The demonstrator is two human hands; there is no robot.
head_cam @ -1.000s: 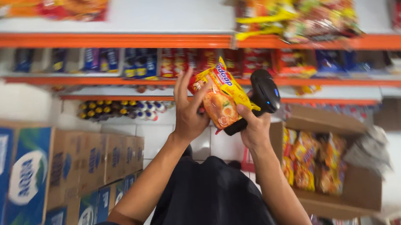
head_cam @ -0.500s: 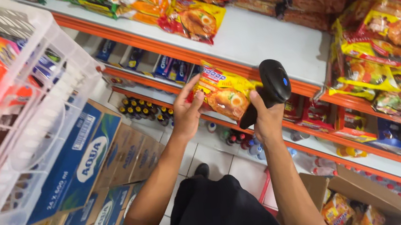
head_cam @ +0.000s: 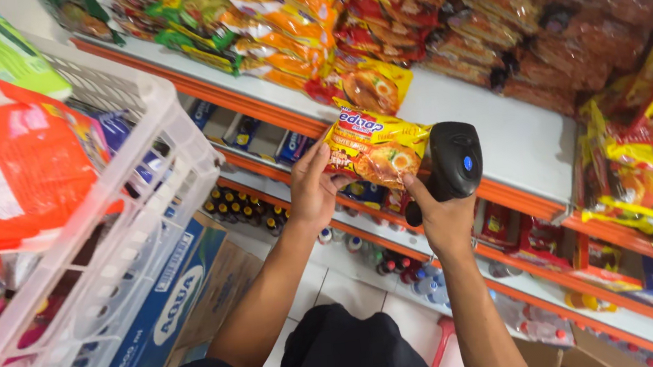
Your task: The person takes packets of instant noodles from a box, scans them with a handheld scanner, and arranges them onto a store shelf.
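Observation:
My left hand [head_cam: 313, 191] holds a yellow instant noodle packet [head_cam: 376, 147] up in front of the shelf. Close to its right, my right hand [head_cam: 439, 218] grips a black handheld barcode scanner [head_cam: 452, 164], whose head sits beside the packet. Both forearms rise from the bottom of the view. Just behind the packet, on the white shelf board [head_cam: 493, 136], lies another yellow packet [head_cam: 377, 83].
A white plastic basket [head_cam: 118, 256] with orange packages [head_cam: 10, 174] fills the left. Stacked snack and noodle packets [head_cam: 437, 7] crowd the shelf top. Lower orange-edged shelves hold small bottles [head_cam: 243, 209]. Blue-printed cardboard boxes [head_cam: 169, 308] stand on the floor.
The view has swung from the floor boxes up toward the shelf. Both hands, still holding the packet and scanner, have come closer to the shelf edge.

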